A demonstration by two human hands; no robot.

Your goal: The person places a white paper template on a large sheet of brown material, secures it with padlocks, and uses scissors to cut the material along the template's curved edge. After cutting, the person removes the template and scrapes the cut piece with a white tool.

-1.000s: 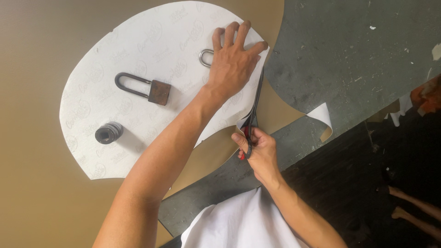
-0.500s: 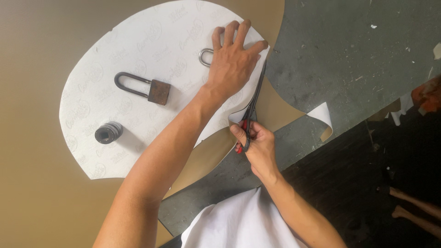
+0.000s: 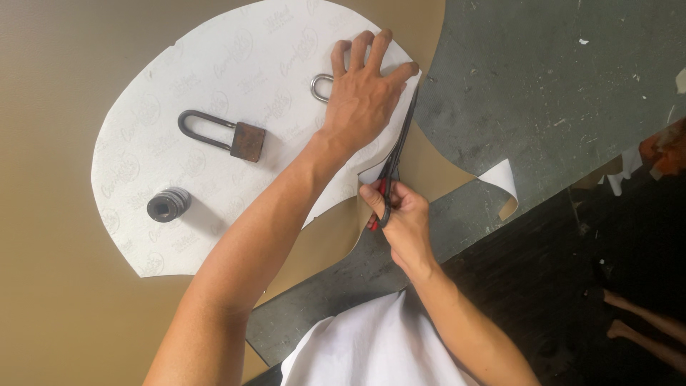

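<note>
My right hand (image 3: 400, 214) is nearest to me, its grip clenched around the red handles of the scissors (image 3: 393, 161). The dark blades run away from that grip, along the right edge of the white pattern sheet (image 3: 236, 64), and they are cutting the tan material (image 3: 64, 286) that lies under it. A freed strip of the tan material (image 3: 504, 182) curls up just to the right of the blades, showing a pale underside, on the grey desk (image 3: 543, 86).

Just beyond the scissors my left hand (image 3: 364, 96) lies flat, fingers spread, grip released, pressing the pattern sheet down close beside the cutting line. It holds nothing; it only pins.

To cut well here, I judge that the blades should hug the white edge without nicking it, and the flat hand should stay close ahead of the blade tips so the two layers cannot slide apart. Long, part-closed strokes should leave a smoother edge than short snips.

A silver shackle (image 3: 321, 86) peeps out at the left of my flat hand; what it belongs to is hidden. Further left of that hand sit a rusty padlock (image 3: 229, 136) and a small dark round weight (image 3: 168, 205), both resting on the sheet.
</note>
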